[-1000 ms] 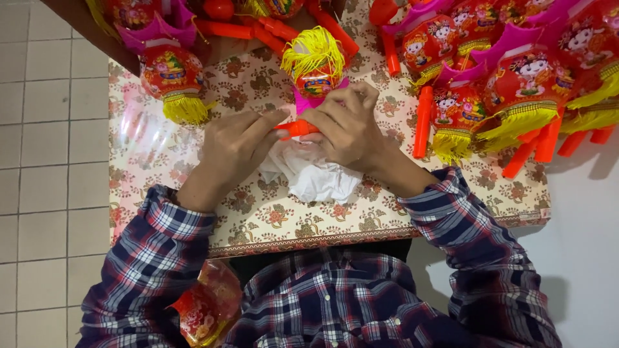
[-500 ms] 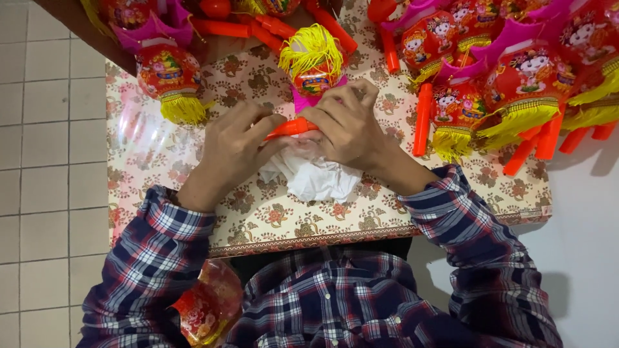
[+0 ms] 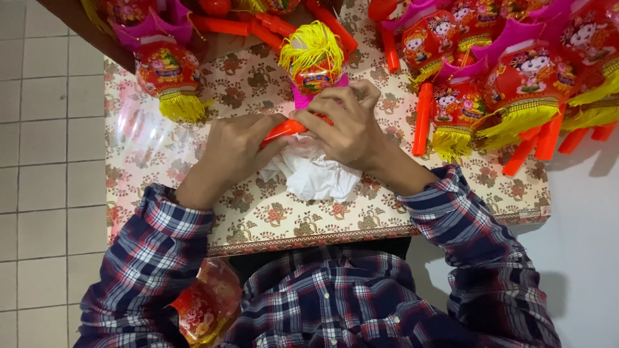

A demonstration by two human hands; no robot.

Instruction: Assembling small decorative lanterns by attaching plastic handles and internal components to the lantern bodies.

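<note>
Seen from above, a person in a plaid shirt works at a small table [image 3: 193, 212] covered with a floral cloth. Compared with half a second earlier almost nothing has changed: both hands remain together at the table's centre, and the lantern between them has barely shifted.

At far left is a grey tiled floor [image 3: 45, 129], open and bare beside the table's left edge. On the table's upper left lies a red lantern with a yellow fringe [image 3: 171, 77], well apart from the hands. Below the table's near edge, by the left sleeve, sits a crumpled red plastic bag [image 3: 205, 303].

The left hand [image 3: 235, 151] is closed around an orange stick [image 3: 284, 129], which pokes out toward the right hand. The right hand [image 3: 345, 125] is curled, fingers gripping the base of a small lantern with a yellow tassel top [image 3: 313, 61], which stands just beyond the fingertips. Under both hands, touching them, lies a crumpled white plastic bag [image 3: 316, 177].

To the right, a loose orange stick [image 3: 422, 119] lies near the right wrist. Beyond it a crowded pile of red lanterns with pink trim [image 3: 516, 84] fills the table's upper right corner. The near strip of table in front of the hands is free. Past the right edge is a plain white floor [image 3: 587, 219].
</note>
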